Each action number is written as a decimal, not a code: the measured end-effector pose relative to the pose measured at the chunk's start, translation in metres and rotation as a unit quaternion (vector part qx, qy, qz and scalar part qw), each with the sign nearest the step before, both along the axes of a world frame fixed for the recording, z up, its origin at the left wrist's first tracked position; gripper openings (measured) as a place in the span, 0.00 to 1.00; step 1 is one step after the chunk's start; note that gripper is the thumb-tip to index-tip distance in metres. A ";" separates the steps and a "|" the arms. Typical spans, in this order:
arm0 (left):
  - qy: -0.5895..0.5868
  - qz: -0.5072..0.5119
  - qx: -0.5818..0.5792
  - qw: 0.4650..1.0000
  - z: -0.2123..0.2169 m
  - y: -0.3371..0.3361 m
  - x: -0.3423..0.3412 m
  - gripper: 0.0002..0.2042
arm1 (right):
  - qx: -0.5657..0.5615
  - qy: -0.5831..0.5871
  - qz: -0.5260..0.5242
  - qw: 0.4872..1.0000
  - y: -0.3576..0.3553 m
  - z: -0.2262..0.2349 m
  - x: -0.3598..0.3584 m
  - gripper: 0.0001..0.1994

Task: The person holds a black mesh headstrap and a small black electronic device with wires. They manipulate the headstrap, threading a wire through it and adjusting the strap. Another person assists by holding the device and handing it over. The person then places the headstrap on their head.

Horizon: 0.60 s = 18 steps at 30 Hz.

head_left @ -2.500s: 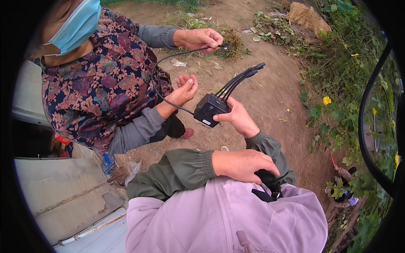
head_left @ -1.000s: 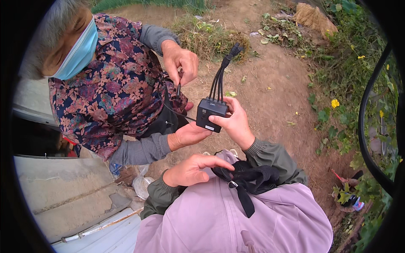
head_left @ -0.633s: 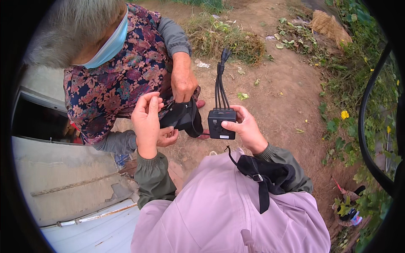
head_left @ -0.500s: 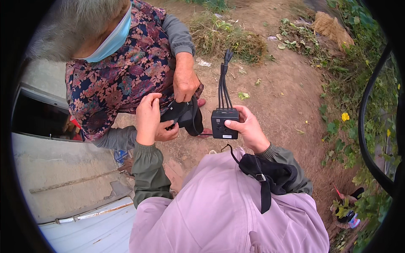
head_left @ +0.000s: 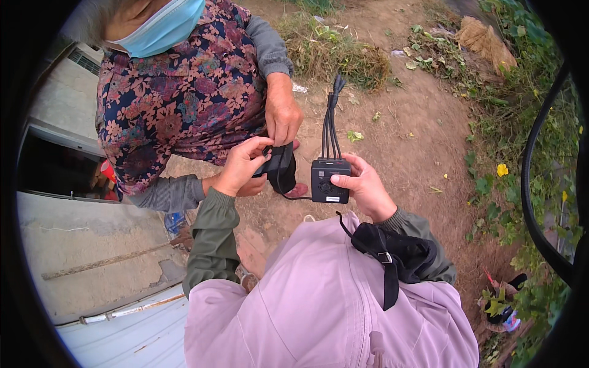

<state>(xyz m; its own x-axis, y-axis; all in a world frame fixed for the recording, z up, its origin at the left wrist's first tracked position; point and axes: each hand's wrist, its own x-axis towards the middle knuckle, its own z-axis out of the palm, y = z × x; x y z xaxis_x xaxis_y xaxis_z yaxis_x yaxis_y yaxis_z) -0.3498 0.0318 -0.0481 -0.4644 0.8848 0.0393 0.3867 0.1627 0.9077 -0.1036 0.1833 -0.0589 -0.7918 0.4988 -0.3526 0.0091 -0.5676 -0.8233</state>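
Observation:
My right hand (head_left: 366, 187) grips a black box-shaped device (head_left: 330, 181), thumb across its front. Several black cables (head_left: 331, 122) rise from its top, and another thin cable leaves its lower left side and loops toward a black fabric pouch (head_left: 283, 165). My left hand (head_left: 243, 164) is at that pouch, thumb and forefinger pinched on a small dark piece; whether it is the pouch's rim or a cable end I cannot make out. The other person's hand (head_left: 283, 113) holds the pouch from above, and their second hand (head_left: 253, 186) is partly hidden behind mine.
A black bag (head_left: 392, 253) with a buckled strap hangs at my right forearm. The other person (head_left: 178, 104), in a flowered top, stands close at the front left. A wall (head_left: 92, 245) lies left, bare earth (head_left: 417, 153) ahead, and leafy plants (head_left: 503, 196) at right.
My left hand has moved right and up, its fingers closing in a pinch at the pouch. The other person has leaned back somewhat, their upper hand shifting right. The device has barely moved.

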 end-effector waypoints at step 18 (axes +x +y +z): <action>0.109 -0.150 0.084 0.979 0.052 0.027 0.051 0.08 | -0.023 0.055 0.055 0.997 -0.012 0.021 0.005 0.31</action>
